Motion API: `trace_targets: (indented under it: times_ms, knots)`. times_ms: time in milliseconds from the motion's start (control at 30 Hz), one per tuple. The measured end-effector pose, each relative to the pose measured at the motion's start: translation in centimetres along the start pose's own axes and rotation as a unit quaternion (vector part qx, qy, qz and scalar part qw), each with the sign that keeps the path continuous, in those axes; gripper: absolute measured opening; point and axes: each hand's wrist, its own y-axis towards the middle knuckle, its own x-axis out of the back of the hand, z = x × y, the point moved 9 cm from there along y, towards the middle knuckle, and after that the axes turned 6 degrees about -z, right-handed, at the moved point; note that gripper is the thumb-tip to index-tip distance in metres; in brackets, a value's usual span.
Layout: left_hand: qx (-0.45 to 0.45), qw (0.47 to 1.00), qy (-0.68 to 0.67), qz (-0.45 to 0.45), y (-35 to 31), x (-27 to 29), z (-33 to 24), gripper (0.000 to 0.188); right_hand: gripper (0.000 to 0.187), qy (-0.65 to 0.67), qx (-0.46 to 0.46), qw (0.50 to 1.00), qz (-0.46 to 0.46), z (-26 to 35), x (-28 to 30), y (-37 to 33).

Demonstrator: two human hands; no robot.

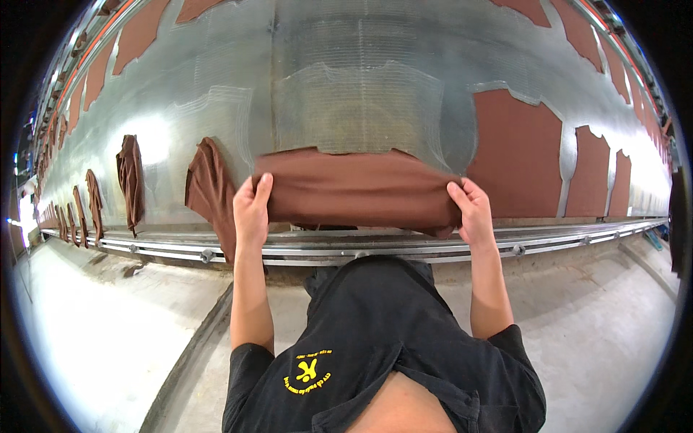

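A brown fabric piece (361, 186) is stretched sideways between my two hands, over the near edge of a long metal table (361, 108). My left hand (253, 209) pinches its left end, thumb on top. At the right end my right hand (471, 209) grips the cloth the same way. The cloth's lower edge sags in folds near the table's rail. Just left of my left hand, a crumpled brown fabric piece (209, 184) lies on the table and hangs over the edge. To the right of my right hand, a flat brown fabric panel (518, 155) lies smooth on the metal.
Pale outlines of garment shapes mark the table surface. More bunched fabric pieces (130, 180) lie along the near edge at left. Flat panels (588, 169) continue at right, and others (142, 32) lie along the far side. A metal rail (325, 252) with bolts runs along the front.
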Motion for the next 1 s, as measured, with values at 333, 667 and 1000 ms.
trace_targets:
  times_ms: [333,667,1000]
  knots:
    - [-0.110,0.993,-0.009,-0.047,12.0,-4.5,-4.3,0.019,0.022,-0.007,0.149,0.982,-0.114,5.9,-1.9,10.2]
    - [-0.038,0.993,0.075,-0.083,18.1,-5.3,4.7,0.025,0.022,-0.103,0.126,0.973,-0.161,0.0,-0.4,16.7]
    - [-0.037,0.991,0.085,-0.099,17.0,-5.2,4.7,0.026,0.022,-0.109,0.121,0.971,-0.172,-0.9,0.2,16.2]
